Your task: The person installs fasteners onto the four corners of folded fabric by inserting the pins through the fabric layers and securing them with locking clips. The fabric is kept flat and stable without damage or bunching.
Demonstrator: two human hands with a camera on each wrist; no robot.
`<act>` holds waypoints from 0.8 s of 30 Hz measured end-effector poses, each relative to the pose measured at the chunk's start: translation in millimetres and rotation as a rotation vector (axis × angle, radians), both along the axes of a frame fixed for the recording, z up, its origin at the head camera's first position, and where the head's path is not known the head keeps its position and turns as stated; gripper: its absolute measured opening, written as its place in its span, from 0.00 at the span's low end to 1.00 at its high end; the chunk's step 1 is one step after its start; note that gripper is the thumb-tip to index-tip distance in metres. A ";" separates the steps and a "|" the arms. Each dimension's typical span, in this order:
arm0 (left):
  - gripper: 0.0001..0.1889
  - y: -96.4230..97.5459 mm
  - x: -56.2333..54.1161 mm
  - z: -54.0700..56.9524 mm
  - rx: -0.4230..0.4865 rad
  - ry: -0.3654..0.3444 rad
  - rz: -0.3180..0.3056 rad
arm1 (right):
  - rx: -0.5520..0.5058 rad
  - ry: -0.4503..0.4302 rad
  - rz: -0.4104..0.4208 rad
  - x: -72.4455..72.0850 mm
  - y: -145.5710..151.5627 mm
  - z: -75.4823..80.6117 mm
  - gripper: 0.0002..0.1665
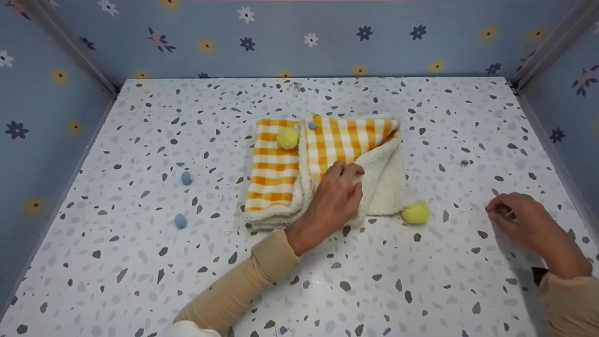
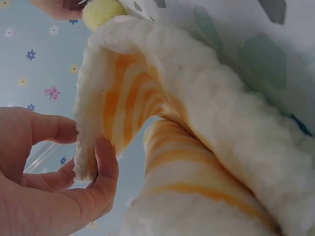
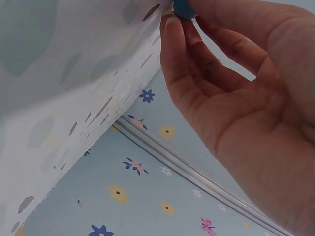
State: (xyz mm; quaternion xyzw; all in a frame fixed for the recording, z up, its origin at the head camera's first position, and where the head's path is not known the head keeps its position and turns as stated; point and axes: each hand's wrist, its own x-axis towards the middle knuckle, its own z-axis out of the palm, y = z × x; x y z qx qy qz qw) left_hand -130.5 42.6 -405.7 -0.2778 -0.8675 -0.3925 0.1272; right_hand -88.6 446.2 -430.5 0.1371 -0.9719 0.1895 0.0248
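A folded yellow-and-white checked blanket (image 1: 276,161) with fleecy white lining lies mid-table, its yellow pompoms (image 1: 287,138) at the corners. My left hand (image 1: 330,203) is over its front part; in the left wrist view the thumb and fingers pinch the fleecy edge (image 2: 84,113), which stands raised. To the right, apart from the blanket, my right hand (image 1: 533,227) pinches a small blue rounded piece (image 3: 184,9) between thumb and fingertips; its kind is mostly hidden. A similar blue piece (image 1: 312,126) sits on the blanket's top layer.
Two blue oval pieces, one farther back (image 1: 186,178) and one nearer (image 1: 180,221), lie left of the blanket. A tiny greyish object (image 1: 463,163) is on the speckled table (image 1: 140,262) at the right. Flower-patterned panels (image 1: 281,37) enclose the back and sides.
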 end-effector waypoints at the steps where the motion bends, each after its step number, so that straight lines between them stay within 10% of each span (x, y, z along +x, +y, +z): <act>1: 0.10 -0.5 -0.3 0.0 0.002 -0.009 0.001 | -0.001 0.000 0.006 -0.4 -0.6 0.4 0.10; 24: 0.13 -3.8 -5.4 1.1 0.107 0.030 0.051 | 0.001 0.152 0.157 -23.3 -48.3 21.1 0.12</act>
